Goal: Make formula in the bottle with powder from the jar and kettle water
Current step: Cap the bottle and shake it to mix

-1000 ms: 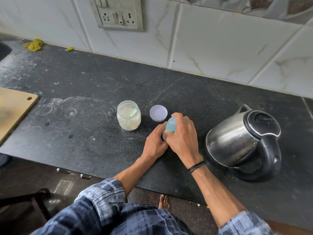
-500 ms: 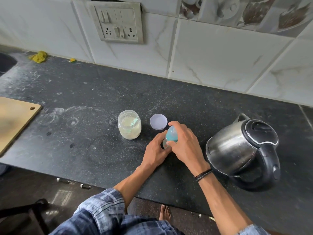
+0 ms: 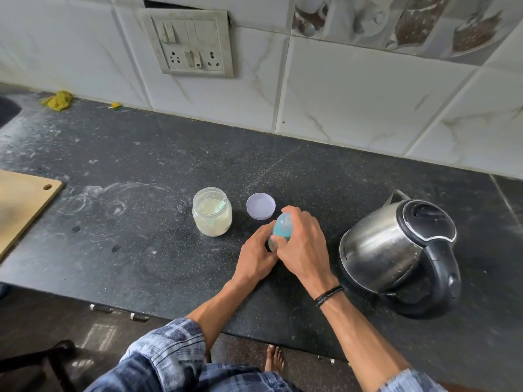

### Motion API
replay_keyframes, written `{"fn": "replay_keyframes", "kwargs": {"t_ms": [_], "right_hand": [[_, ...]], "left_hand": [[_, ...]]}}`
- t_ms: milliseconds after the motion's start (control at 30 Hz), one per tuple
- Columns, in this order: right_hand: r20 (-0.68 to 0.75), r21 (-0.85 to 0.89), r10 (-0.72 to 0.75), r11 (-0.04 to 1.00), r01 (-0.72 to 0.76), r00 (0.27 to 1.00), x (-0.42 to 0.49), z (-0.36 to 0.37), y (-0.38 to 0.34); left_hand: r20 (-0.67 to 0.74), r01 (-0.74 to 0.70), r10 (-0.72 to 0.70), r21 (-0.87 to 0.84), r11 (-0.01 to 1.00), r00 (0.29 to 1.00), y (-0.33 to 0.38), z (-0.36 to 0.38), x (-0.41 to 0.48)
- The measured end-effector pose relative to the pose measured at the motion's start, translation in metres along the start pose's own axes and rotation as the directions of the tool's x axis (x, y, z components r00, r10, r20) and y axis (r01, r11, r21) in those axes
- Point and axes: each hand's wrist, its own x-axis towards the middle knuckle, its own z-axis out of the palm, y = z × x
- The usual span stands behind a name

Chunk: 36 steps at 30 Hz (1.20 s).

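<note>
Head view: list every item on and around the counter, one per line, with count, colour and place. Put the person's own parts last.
Counter: one, black speckled, across the frame.
Jar: one, clear with pale powder and a scoop inside, lid off, centre of counter.
Lid: one, pale lilac, lying flat right of the jar.
Bottle: one, teal cap showing, held between both hands.
Kettle: one, steel with black lid and handle, right.
Cutting board: one, wooden, left edge.
Cloth: one, yellow, far left by the wall.
Socket panel: one, grey-white, on the tiled wall.
Left hand: around the bottle's base.
Right hand: gripping the bottle's top.
</note>
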Motion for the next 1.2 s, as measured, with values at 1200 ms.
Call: {"fn": "replay_keyframes", "kwargs": {"t_ms": [1200], "right_hand": [[0.093, 0.078, -0.004, 0.997, -0.003, 0.996, 0.008, -0.007, 0.013]], "left_hand": [[-0.006, -0.005, 0.005, -0.006, 1.000, 1.000, -0.001, -0.001, 0.002]]}}
